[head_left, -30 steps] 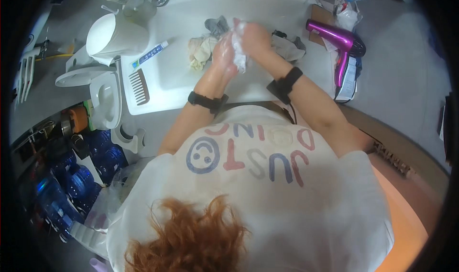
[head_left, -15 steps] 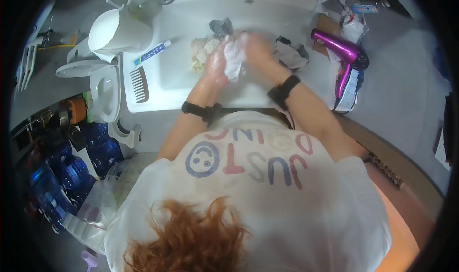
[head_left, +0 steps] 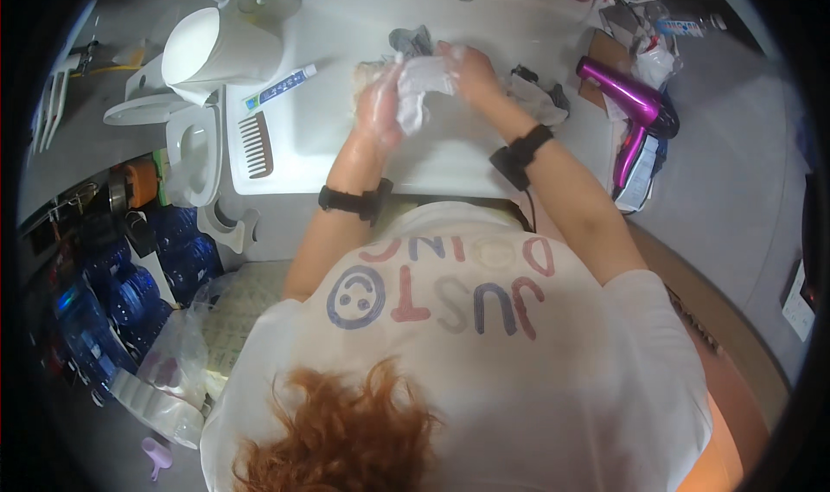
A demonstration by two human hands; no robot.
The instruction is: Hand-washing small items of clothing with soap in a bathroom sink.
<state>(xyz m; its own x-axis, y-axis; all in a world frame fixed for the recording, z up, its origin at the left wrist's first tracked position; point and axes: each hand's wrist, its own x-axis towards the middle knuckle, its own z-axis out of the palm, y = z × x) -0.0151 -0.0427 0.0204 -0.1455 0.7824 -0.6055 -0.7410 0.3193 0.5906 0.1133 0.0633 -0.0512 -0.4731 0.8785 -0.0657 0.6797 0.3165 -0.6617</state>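
Observation:
A wet white sock (head_left: 425, 77) is stretched between my two hands over the white sink (head_left: 328, 137). My left hand (head_left: 378, 105), wet with suds, is closed on its left end. My right hand (head_left: 469, 70) grips the other end, and a loose part hangs down beside my left hand. A grey cloth (head_left: 410, 41) lies just beyond the sock. Behind my left hand, a cream cloth (head_left: 367, 75) is partly hidden. White-and-dark laundry (head_left: 538, 96) rests in the sink to the right of my right wrist.
On the sink's left rim lie a toothpaste tube (head_left: 280, 89) and a brown comb (head_left: 256, 146). A white bucket-like container (head_left: 226, 55) stands behind them. To the right, a purple hair dryer (head_left: 624, 96) lies near a plastic bottle (head_left: 692, 27) and some packaging.
My hands have moved apart, spreading the bunched white sock between them. My right hand has shifted slightly right, and the whole view has shifted a little.

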